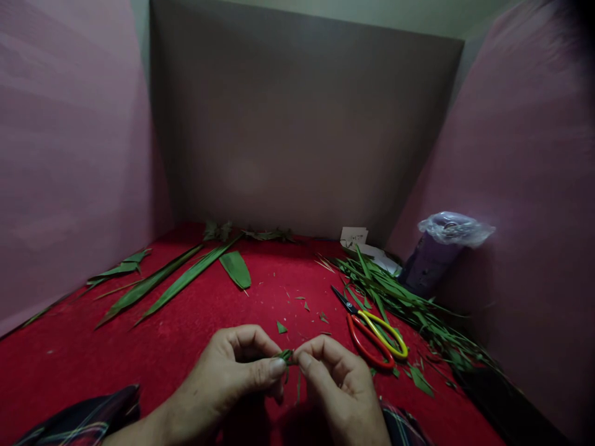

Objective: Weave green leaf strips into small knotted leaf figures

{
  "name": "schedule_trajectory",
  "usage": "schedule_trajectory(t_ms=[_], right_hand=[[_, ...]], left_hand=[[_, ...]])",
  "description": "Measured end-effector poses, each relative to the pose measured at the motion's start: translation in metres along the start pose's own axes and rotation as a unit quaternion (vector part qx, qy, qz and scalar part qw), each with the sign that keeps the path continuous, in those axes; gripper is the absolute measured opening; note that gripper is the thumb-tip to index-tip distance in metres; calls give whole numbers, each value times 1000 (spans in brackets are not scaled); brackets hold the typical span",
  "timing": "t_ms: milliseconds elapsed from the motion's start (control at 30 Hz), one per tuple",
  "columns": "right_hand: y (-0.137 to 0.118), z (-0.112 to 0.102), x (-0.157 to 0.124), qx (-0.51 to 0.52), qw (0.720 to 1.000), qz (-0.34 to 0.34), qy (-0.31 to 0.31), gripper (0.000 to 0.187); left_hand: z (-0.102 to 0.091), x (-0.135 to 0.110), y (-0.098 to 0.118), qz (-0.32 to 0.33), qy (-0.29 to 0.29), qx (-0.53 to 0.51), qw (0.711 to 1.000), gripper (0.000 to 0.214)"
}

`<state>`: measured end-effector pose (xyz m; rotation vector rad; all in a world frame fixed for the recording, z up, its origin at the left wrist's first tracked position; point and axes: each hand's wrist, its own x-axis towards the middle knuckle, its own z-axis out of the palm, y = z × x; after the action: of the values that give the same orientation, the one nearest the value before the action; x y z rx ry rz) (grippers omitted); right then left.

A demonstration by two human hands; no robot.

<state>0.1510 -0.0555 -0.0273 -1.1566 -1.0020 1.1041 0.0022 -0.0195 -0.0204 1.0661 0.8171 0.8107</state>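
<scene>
Between my two hands, low in the middle of the head view, is a small piece of folded green leaf [287, 355]. My left hand [242, 365] pinches it between thumb and forefinger. From the right, my right hand [332, 378] has thumb and forefinger pressed together at the leaf piece's end. A thin green strip hangs below the fingers. Scissors [376, 334] with one red and one yellow handle lie beyond my right hand, their dark blades pointing away to the left. A small green leaf scrap [281, 327] rests just past my fingertips.
Long green leaves [186, 285] lie on the red cloth [153, 365] at the left. A heap of leaf strips [400, 294] runs along the right side, beside a purple bin [432, 257] with a plastic liner. White cards [354, 236] stand at the back. Pink walls flank both sides.
</scene>
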Motion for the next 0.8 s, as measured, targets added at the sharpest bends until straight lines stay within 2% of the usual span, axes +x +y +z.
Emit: schedule_trajectory(t_ms=[200,400,633,800], right_hand=[[0,0,1,16,1000,22,16,32],[4,-2,-1,27,999,38,-8,31],[13,0,-2,33,999,9,-37,35],[16,-1,-1,-3,1000,-14,-27,38]], left_hand=[[1,-2,2,5,8,7,1000,18],[3,-2,4,3,6,-10,1000,17],[0,-1,1,0,4,-7,1000,18],[0,-2,-1,2,1,2,1000,18]])
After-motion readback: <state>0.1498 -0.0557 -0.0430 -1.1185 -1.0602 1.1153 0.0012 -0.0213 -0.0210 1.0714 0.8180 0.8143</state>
